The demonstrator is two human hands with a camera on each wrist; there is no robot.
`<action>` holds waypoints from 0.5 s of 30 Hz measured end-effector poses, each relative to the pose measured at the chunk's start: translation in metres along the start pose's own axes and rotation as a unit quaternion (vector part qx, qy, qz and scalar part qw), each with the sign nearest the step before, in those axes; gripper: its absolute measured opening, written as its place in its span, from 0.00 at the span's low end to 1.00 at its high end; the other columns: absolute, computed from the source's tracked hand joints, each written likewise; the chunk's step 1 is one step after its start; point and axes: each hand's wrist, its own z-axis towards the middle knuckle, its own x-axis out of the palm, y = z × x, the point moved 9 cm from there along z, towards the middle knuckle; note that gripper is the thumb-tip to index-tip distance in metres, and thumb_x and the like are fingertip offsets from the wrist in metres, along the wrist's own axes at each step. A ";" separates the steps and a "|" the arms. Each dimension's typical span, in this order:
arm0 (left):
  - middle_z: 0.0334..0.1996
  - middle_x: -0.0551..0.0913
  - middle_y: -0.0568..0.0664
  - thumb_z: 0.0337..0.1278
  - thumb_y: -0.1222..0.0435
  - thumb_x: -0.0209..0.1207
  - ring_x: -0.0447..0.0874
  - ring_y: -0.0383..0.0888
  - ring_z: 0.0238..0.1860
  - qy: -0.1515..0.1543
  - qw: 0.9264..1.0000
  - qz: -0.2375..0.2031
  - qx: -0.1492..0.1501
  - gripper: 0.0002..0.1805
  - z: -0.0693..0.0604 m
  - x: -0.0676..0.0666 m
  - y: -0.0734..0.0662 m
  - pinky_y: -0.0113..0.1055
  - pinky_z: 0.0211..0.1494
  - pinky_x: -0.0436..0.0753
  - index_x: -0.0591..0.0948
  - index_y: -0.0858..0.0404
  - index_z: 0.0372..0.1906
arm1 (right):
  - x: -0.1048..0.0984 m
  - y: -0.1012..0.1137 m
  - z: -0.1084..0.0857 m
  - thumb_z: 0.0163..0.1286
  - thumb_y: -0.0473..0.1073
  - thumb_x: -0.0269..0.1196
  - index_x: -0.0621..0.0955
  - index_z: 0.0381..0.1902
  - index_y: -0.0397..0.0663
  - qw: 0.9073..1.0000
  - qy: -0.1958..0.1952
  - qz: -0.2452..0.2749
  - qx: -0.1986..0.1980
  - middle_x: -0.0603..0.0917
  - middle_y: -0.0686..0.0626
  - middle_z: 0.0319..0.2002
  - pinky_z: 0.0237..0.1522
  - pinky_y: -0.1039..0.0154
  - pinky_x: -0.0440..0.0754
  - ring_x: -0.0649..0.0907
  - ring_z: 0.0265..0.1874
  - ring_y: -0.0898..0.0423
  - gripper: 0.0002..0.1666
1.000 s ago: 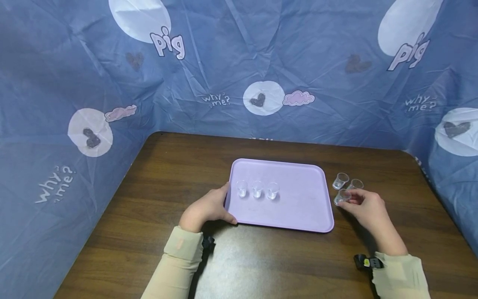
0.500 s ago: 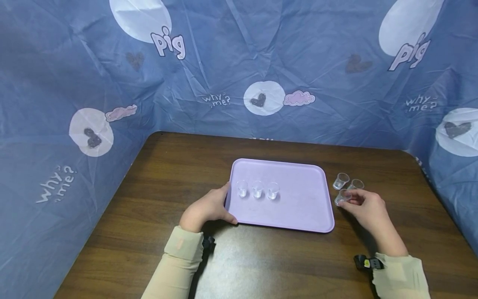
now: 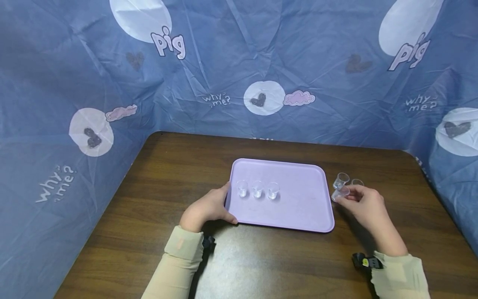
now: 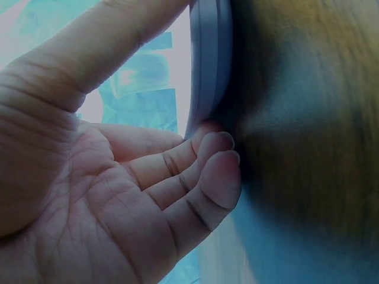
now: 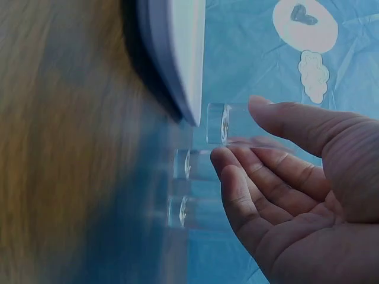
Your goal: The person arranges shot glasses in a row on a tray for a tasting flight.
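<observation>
My right hand (image 3: pixel 367 207) pinches a small clear shot glass (image 3: pixel 338 195) by its sides, just right of the tray. In the right wrist view the base of this shot glass (image 5: pixel 217 123) sits higher than the bases of two other shot glasses. One of those shot glasses (image 3: pixel 341 181) stands behind it, and another shot glass (image 3: pixel 357 182) is partly hidden by my fingers. My left hand (image 3: pixel 210 207) holds the front-left corner of the lilac tray (image 3: pixel 298 207), thumb at the front edge and fingers along the left rim. Three shot glasses (image 3: pixel 257 189) stand in a row on the tray.
The tray lies on a brown wooden table (image 3: pixel 284 265). A blue printed cloth (image 3: pixel 209 66) hangs behind the table and along its sides. The tray's right part has bare surface beside the row of glasses.
The right hand has raised the shot glass slightly off the table and shifted it a little left and back, towards the tray. The left hand and tray stay where they were.
</observation>
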 end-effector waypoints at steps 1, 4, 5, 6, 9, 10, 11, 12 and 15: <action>0.53 0.82 0.60 0.27 0.63 0.86 0.80 0.51 0.51 0.001 1.000 0.001 0.000 0.61 0.000 0.000 0.000 0.47 0.58 0.76 0.64 0.68 0.73 | 0.001 0.002 0.000 0.59 0.41 0.77 0.85 0.47 0.30 1.000 0.001 0.003 -0.003 0.87 0.41 0.35 0.30 0.68 0.78 0.84 0.33 0.50 0.23; 0.56 0.80 0.62 0.27 0.62 0.86 0.79 0.52 0.53 0.004 1.000 0.005 -0.004 0.63 0.000 0.001 0.000 0.47 0.59 0.75 0.63 0.69 0.74 | 0.005 0.009 0.001 0.59 0.40 0.77 0.84 0.47 0.30 1.000 0.013 0.011 -0.010 0.87 0.42 0.35 0.29 0.68 0.79 0.84 0.33 0.50 0.23; 0.58 0.80 0.62 0.28 0.62 0.86 0.79 0.52 0.54 0.005 1.000 0.006 -0.006 0.64 0.000 0.001 0.000 0.47 0.60 0.75 0.62 0.69 0.75 | 0.007 0.012 0.002 0.59 0.40 0.77 0.84 0.47 0.30 1.000 0.016 0.014 -0.012 0.87 0.42 0.34 0.29 0.68 0.79 0.84 0.33 0.50 0.22; 0.59 0.79 0.63 0.28 0.61 0.86 0.78 0.52 0.55 0.006 1.000 0.008 -0.009 0.65 0.000 0.001 0.001 0.47 0.60 0.75 0.61 0.70 0.76 | 0.009 0.014 0.002 0.59 0.39 0.77 0.84 0.47 0.30 1.000 0.019 0.017 -0.015 0.87 0.43 0.34 0.28 0.68 0.79 0.84 0.33 0.50 0.22; 0.61 0.77 0.64 0.28 0.61 0.86 0.78 0.53 0.57 0.007 1.000 0.010 -0.012 0.67 -0.001 0.001 0.000 0.47 0.61 0.74 0.59 0.72 0.77 | 0.014 0.020 0.003 0.59 0.39 0.77 0.85 0.46 0.32 0.999 0.025 0.021 -0.023 0.87 0.44 0.34 0.29 0.68 0.79 0.83 0.32 0.52 0.21; 0.60 0.78 0.64 0.28 0.61 0.86 0.78 0.53 0.56 0.007 1.000 0.009 -0.012 0.66 -0.001 0.001 0.000 0.47 0.61 0.74 0.59 0.72 0.77 | 0.016 0.022 0.004 0.59 0.39 0.77 0.85 0.46 0.33 0.999 0.029 0.021 -0.024 0.87 0.45 0.34 0.29 0.68 0.79 0.82 0.32 0.52 0.20; 0.60 0.78 0.64 0.28 0.61 0.86 0.78 0.52 0.55 0.007 1.000 0.008 -0.012 0.66 -0.002 0.000 0.000 0.46 0.61 0.74 0.59 0.72 0.76 | 0.018 0.024 0.004 0.59 0.39 0.77 0.86 0.46 0.33 0.999 0.032 0.021 -0.026 0.87 0.45 0.34 0.29 0.68 0.79 0.82 0.32 0.52 0.20; 0.59 0.79 0.63 0.28 0.62 0.86 0.78 0.52 0.55 0.006 1.000 0.006 -0.012 0.66 -0.002 0.000 0.000 0.46 0.61 0.75 0.59 0.72 0.76 | 0.020 0.026 0.004 0.59 0.39 0.77 0.86 0.46 0.34 0.999 0.036 0.020 -0.026 0.87 0.45 0.34 0.29 0.67 0.79 0.82 0.32 0.52 0.20; 0.58 0.79 0.63 0.28 0.62 0.86 0.79 0.52 0.54 0.005 1.000 0.004 -0.010 0.65 -0.002 0.000 -0.001 0.46 0.60 0.75 0.60 0.72 0.76 | 0.026 0.030 0.005 0.59 0.39 0.77 0.86 0.46 0.34 0.998 0.048 0.023 -0.027 0.86 0.46 0.34 0.29 0.66 0.80 0.82 0.32 0.52 0.20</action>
